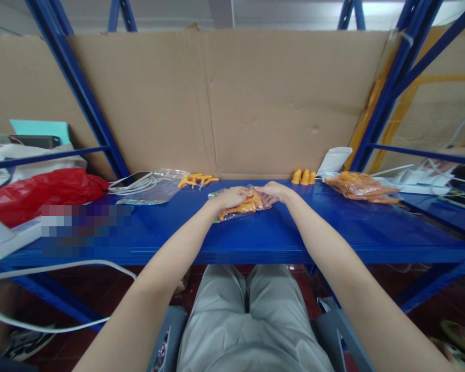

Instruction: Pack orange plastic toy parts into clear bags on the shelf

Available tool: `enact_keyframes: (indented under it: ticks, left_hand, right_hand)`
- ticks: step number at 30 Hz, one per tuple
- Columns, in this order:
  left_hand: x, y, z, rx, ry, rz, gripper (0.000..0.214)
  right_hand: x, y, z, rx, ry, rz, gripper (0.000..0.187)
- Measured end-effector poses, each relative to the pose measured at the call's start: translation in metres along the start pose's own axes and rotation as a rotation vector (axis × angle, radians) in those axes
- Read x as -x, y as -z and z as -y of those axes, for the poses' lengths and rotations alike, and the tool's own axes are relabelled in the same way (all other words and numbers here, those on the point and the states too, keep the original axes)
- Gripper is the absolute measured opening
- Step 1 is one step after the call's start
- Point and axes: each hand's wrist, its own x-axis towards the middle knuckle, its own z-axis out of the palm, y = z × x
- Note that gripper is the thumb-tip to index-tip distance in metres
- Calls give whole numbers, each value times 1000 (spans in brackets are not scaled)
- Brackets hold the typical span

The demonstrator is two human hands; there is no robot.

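A clear plastic bag (238, 209) of orange plastic pieces lies on the blue tabletop in front of me. My left hand (233, 196) rests over its upper left side, fingers curled onto the plastic. At the bag's right end, my right hand (276, 192) has its fingers closed on the edge, partly hidden by the bag. Several orange pieces with thin metal ends (197, 180) sit behind the bag to the left. To the right stand orange thimble-shaped pieces (304, 176).
Another clear bag of orange pieces (358, 187) lies at the right. Left of me are an empty clear pouch (155, 191), a coiled white cable (137, 183) and a red plastic bag (46, 191). A cardboard sheet (287, 103) walls the back between blue posts.
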Motion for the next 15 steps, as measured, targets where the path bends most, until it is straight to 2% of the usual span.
enact_keyframes:
  ticks: [2, 8, 11, 15]
  left_hand:
    - [0, -3, 0, -13, 8, -28, 38]
    - [-4, -13, 10, -7, 16, -121, 42]
    - [-5, -14, 12, 35, 14, -156, 42]
    - [-6, -15, 12, 93, 11, -219, 41]
  right_hand:
    - [-4, -5, -1, -67, 5, -24, 31]
    - [-13, -9, -5, -359, 12, 74, 17]
    - [-14, -8, -6, -476, -14, 206, 24]
    - [-16, -11, -5, -506, -3, 339, 33]
